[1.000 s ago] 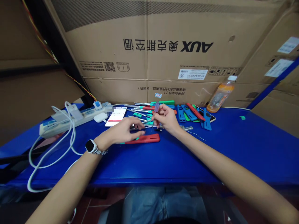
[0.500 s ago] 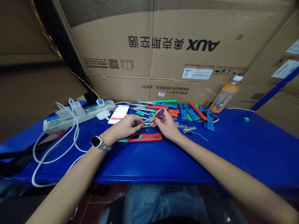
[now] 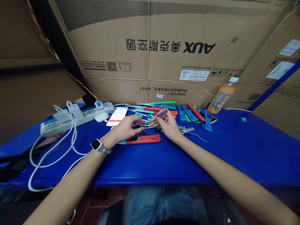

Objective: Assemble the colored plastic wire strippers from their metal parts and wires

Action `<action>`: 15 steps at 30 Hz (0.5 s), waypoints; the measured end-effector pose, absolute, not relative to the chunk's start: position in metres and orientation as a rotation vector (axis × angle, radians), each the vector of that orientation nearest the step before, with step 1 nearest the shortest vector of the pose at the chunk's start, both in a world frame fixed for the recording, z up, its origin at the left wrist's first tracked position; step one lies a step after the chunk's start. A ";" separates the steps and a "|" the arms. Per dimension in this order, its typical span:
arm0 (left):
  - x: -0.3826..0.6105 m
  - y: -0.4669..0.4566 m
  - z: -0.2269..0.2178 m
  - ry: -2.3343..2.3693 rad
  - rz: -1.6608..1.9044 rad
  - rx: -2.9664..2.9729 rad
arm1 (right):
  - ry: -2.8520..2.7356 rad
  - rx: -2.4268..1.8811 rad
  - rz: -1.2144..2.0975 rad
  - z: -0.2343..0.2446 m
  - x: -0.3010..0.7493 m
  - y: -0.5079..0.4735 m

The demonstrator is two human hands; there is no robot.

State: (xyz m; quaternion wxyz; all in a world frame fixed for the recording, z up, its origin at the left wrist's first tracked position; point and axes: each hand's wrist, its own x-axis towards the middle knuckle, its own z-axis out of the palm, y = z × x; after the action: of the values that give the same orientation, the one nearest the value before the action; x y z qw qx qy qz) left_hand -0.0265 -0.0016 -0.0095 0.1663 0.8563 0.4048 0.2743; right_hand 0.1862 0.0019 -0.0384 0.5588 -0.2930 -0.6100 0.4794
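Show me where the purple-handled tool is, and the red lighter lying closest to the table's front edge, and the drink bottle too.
Purple-handled tool (image 3: 162, 113): head view, on its purple handle.
Red lighter (image 3: 147, 139): head view, on its red body.
Drink bottle (image 3: 221, 98): head view, on the middle of its side.

- Your left wrist (image 3: 107, 141) wore a watch (image 3: 95, 144) — dark square face, rounded corners, pale case.
- Its band (image 3: 106, 150) was silvery, made of metal links.
- You wore faded blue jeans (image 3: 150, 203).

Power strip (image 3: 90, 112); white cable (image 3: 74, 132) looped in front, earbud case (image 3: 101, 117) then smartphone (image 3: 117, 117) off its right end, AUX air-conditioner carton (image 3: 105, 43) behind, drink bottle (image 3: 221, 97) well right.
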 end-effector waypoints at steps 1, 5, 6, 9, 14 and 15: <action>-0.025 -0.001 -0.011 1.166 0.783 2.418 | -1.424 -0.692 1.135 -0.038 0.187 0.002; -0.017 0.000 -0.017 1.205 0.777 2.353 | -1.375 -0.674 1.144 -0.038 0.189 0.003; -0.015 0.000 -0.018 1.204 0.778 2.338 | -1.366 -0.667 1.148 -0.038 0.190 0.003; -0.012 -0.001 -0.020 1.187 0.780 2.297 | -1.356 -0.664 1.163 -0.038 0.190 0.002; -0.013 -0.002 -0.019 1.173 0.766 2.273 | -1.372 -0.680 1.164 -0.037 0.190 0.001; -0.013 -0.002 -0.019 1.172 0.763 2.280 | -1.375 -0.679 1.157 -0.037 0.190 0.001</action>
State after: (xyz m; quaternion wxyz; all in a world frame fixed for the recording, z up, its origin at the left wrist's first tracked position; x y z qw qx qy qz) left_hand -0.0134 -0.0015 -0.0193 0.2311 0.8294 0.4264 0.2774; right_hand 0.1899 0.0006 -0.0366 0.5730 -0.2895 -0.5866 0.4937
